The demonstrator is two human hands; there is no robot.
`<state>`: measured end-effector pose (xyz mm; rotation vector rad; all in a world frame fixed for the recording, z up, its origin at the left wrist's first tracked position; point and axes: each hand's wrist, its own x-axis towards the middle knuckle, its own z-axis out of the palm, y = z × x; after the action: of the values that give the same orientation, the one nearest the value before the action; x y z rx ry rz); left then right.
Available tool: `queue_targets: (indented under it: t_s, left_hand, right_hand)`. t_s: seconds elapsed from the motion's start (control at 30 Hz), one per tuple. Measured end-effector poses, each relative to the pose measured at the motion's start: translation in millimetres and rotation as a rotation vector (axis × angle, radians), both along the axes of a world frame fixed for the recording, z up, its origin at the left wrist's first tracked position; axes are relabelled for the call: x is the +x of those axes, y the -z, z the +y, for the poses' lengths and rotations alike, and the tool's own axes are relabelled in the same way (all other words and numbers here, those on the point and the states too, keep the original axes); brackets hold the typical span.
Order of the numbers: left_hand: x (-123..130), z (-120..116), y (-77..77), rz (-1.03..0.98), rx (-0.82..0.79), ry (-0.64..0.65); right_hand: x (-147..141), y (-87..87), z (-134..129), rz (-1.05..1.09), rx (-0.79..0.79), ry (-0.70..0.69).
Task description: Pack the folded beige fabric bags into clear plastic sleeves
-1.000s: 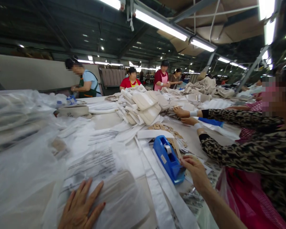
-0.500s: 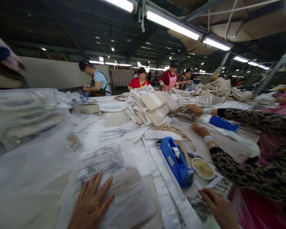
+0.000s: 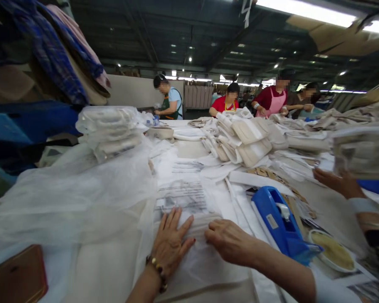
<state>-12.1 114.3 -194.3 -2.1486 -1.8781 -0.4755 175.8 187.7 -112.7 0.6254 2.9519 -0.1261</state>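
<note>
My left hand (image 3: 173, 244), with a beaded bracelet at the wrist, lies flat with fingers spread on a clear plastic bag (image 3: 205, 271) that has beige cloth inside. My right hand (image 3: 229, 240) is just to its right, over the same bag, with its fingers curled and pressed together. What the fingertips hold, if anything, is hidden. Printed dark text (image 3: 185, 195) shows on the plastic beyond my hands. To the right stands a blue tape dispenser (image 3: 279, 223).
A white bowl (image 3: 333, 250) of tan stuff sits right of the dispenser. Folded beige pieces (image 3: 249, 136) are heaped ahead. Filled bags (image 3: 109, 128) are stacked at left, with a phone (image 3: 17, 275) nearer. A co-worker's hand (image 3: 341, 181) reaches in at right, by a bagged piece (image 3: 363, 151).
My right hand has moved left from near the dispenser onto the bag beside my left hand. The view has turned left. The co-worker at right now has a bagged piece raised.
</note>
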Motion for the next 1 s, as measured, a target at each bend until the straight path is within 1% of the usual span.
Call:
queue_targets:
  t_s: [0.03,0.1,0.2,0.27,0.33,0.4,0.43,0.47,0.5,0.53,0.57,0.6,0.63,0.67,0.77,0.83,0.87,0.9,0.93,1.0]
  left_hand:
    - [1,0,-0.1,-0.008,-0.010,-0.002]
    - [1,0,-0.2,-0.017,-0.022,-0.005]
    - [2,0,-0.7,-0.019,-0.020,-0.013]
    - [2,0,-1.1,-0.022,-0.021,-0.014]
    - [1,0,-1.3,-0.035,-0.028,-0.011]
    - [1,0,-1.0,-0.059,-0.043,-0.007]
    - [1,0,-0.7,-0.076,-0.056,-0.007]
    - [2,1,-0.5,-0.098,-0.074,-0.005]
    - [2,1,-0.5,-0.127,-0.096,-0.005]
    - [4,2,-1.1,-0.163,-0.122,-0.004]
    - [5,3,-2.4,-0.214,-0.151,-0.006]
    - [5,4,-4.8,-0.273,-0.181,-0.012]
    - [5,5,-8.4,-0.332,-0.207,-0.018]
    - [4,5,-13.1,-0.382,-0.231,-0.023]
    - [-9,-2,-32.1,-0.458,-0.273,-0.024]
    - [-23,-18,-42.8,-0.470,-0.255,-0.050]
    - [-30,-29,-45.3,-0.494,-0.221,-0.092]
    - [-36,-40,-45.1,-0.534,-0.175,-0.156]
    - [-40,-51,-42.0,-0.616,-0.117,-0.244]
    - [-44,-69,-28.6,-0.814,-0.043,-0.424]
  right_hand:
    - [-7,4.0,4,-0.031,0.000,0.021]
    - [-18,7.8,9,-0.062,0.006,0.109]
    - [-25,3.5,21,-0.080,0.035,0.294]
    - [-21,-0.8,32,-0.084,0.051,0.427]
    - [-10,-1.3,39,-0.089,0.042,0.523]
    - [3,4.8,34,-0.024,0.056,0.587]
    - [9,10.8,27,0.073,0.094,0.593]
    - [14,18.5,17,0.203,0.146,0.570]
    - [18,27.7,5,0.349,0.212,0.500]
    - [20,38.0,-7,0.467,0.270,0.382]
    - [22,48.6,-18,0.523,0.327,0.247]
    - [22,59.0,-28,0.531,0.379,0.126]
    - [22,68.7,-35,0.502,0.429,0.038]
    - [21,77.2,-40,0.458,0.476,-0.012]
    - [20,93.0,-42,0.384,0.555,-0.012]
    - [20,96.3,-40,0.382,0.568,0.000]
    - [21,96.6,-39,0.389,0.571,0.004]
    - [21,96.5,-38,0.396,0.571,0.007]
    - [21,96.3,-38,0.401,0.568,0.008]
    - [22,96.1,-38,0.415,0.560,0.014]
